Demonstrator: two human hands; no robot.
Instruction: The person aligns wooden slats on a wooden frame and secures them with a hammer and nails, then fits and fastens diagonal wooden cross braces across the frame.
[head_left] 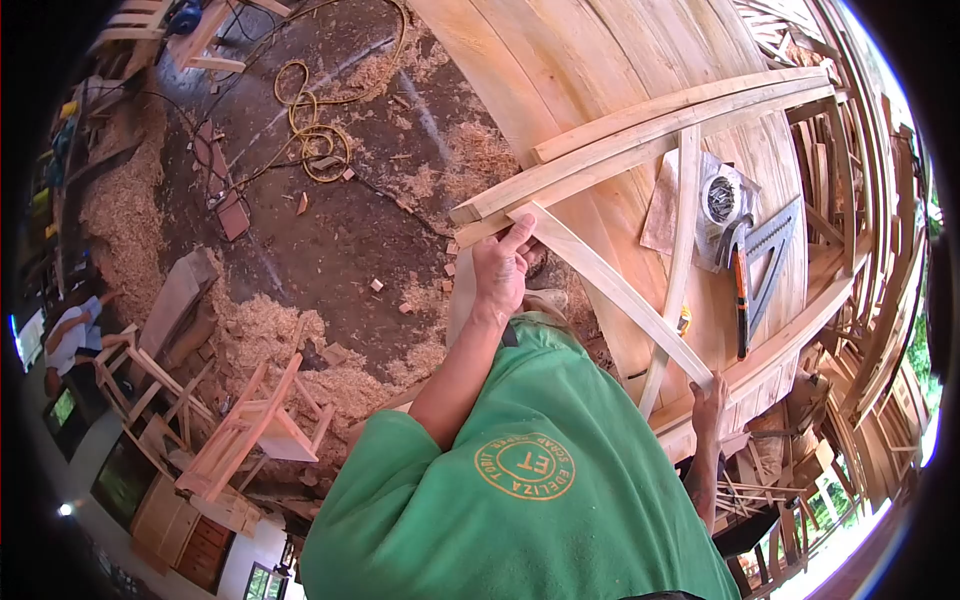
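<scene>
Between my two hands a pale wooden slat (615, 290) runs slantwise over the broad plank surface (590, 70). My left hand (500, 270) grips its upper end, thumb pressed on top, close to the ends of two long wooden rails (640, 135). The slat's lower end is in my right hand (708, 400), whose fingers are partly hidden, beside another long rail (790, 345). A second slat (684, 210) crosses between the rails farther right. Behind it lie a hammer (741, 290), a triangular square (772, 265) and a round container of nails (720, 198).
Wood shavings (270, 335) and a coiled yellow hose or cord (310, 130) lie on the dark floor. At the left stand wooden chair frames (255, 430), with a person (75, 335) behind them. Stacked lumber (890, 330) lines the right side.
</scene>
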